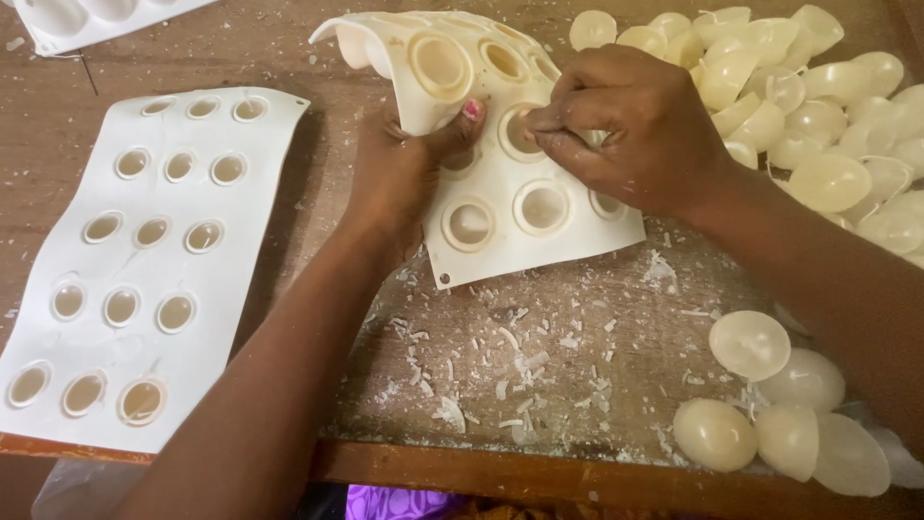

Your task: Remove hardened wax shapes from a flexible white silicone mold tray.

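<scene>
Two hands are working a bent white mould over a wooden worktop littered with wax shavings.

Nearest, pale flakes (500,371) are lying across the worktop (616,481), and five cream half-domes (784,404) are sitting at its front right edge. Further in, the left hand (399,178) is gripping the mould (500,183) from beneath, thumb clamped over its folded edge, apparently bending it so the cavities are bulging upward. The right hand (626,125) is closing pinched fingertips on one cavity's rim in the middle of the mould. Its visible cavities are looking empty. To the left, a second mould (144,260) is lying flat, its round cavities holding yellowish fill. Farthest right, a heap of domes (808,106) is piling up.
</scene>
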